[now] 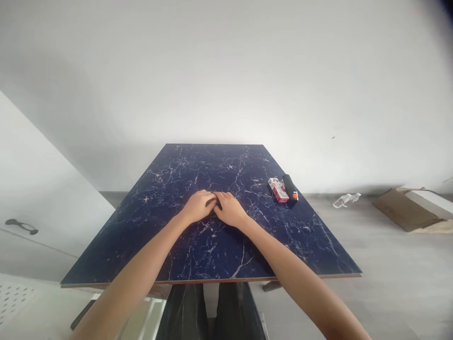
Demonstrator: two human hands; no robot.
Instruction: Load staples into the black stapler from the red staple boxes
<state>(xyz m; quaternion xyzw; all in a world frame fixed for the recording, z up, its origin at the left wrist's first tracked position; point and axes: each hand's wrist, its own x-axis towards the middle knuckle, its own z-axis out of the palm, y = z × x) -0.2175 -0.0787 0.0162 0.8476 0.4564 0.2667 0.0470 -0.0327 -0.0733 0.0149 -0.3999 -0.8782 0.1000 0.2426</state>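
My left hand (198, 207) and my right hand (230, 208) meet over the middle of the dark blue, marble-patterned table (198, 163). The fingers of both are bent and pressed together, with the fingertips touching. Dark patches show between the thumbs and fingers; whether they are a small dark object or the tabletop seen through the gap, I cannot make out. Off to the right of my hands lies a small red and white box (278, 190). Touching or close against it is a black cylinder (289, 183) with an orange and white mark at its near end.
A white wall (219, 75) rises behind the table. On the floor at the right are a clear plastic bottle (342, 200) and an open cardboard box (403, 208). At the left stands a white cabinet with a dark handle (21, 226).
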